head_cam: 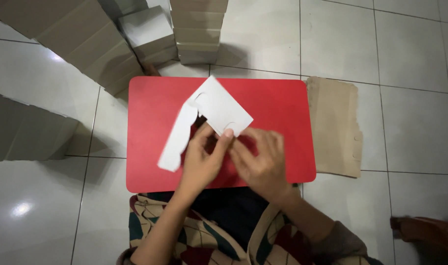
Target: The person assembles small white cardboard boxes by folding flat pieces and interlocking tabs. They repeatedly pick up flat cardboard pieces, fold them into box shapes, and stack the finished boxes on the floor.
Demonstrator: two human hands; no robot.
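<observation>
Your left hand (pixel 200 159) and right hand (pixel 263 159) both pinch the white card cutout (pixel 219 110) over the red board (pixel 283 105), only partly folded, beside stacks of finished boxes (pixel 197 29).

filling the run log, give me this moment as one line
hands: left hand and right hand hold white card blank | under: red board | right: brown cardboard

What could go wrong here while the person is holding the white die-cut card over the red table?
The white card blank is held only at its lower corner by the left hand and right hand, so its long flap may bend or crease. It looks blurred, perhaps from motion, so it might slip onto the red table.
</observation>
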